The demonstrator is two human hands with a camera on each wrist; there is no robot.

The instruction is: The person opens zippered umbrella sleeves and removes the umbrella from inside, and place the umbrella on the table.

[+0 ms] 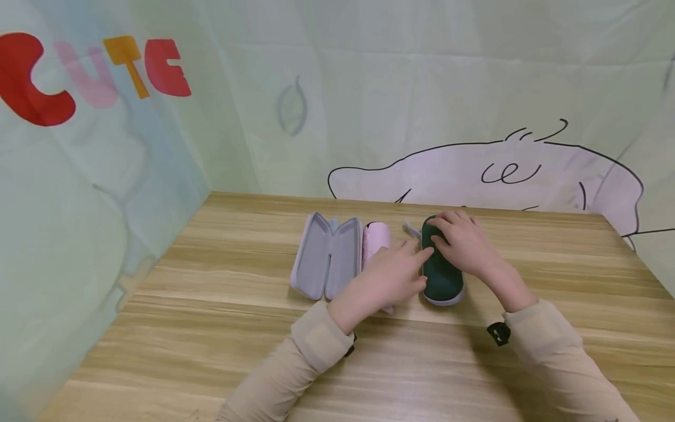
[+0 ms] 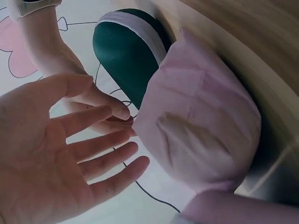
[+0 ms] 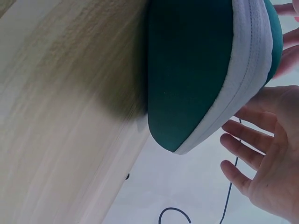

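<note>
My cream sleeves [image 1: 548, 334] came in nearest me, well short of the green case [image 1: 442, 278], with a black band [image 1: 498, 333] showing by the right one. My left grip [image 1: 392, 272] hung just left of the green case, fingers spread and nearly straight, with hold of nothing. Its fingers reached the case's left edge, though I couldn't tell whether they pressed there. My right grip [image 1: 466, 243] lay over the far right part of the case, fingers loosely extended against it rather than wrapped round it.

The case itself sat on the counter [image 1: 411, 363], its long side running away from me and its pale zip band [image 3: 243, 70] following the edge. To handle it well, I judged, I needed one palm bracing it lightly so that the rounded shell didn't slide or rock, while the other worked along that band without squashing the top. A pink bundle [image 1: 375, 234] lay left of the case, partly under my left grip, so keeping that wrist high seemed wise. Beyond the bundle, further left, a grey case [image 1: 348, 252] lay open. Past the green case hung a printed backdrop [image 1: 253, 117].
</note>
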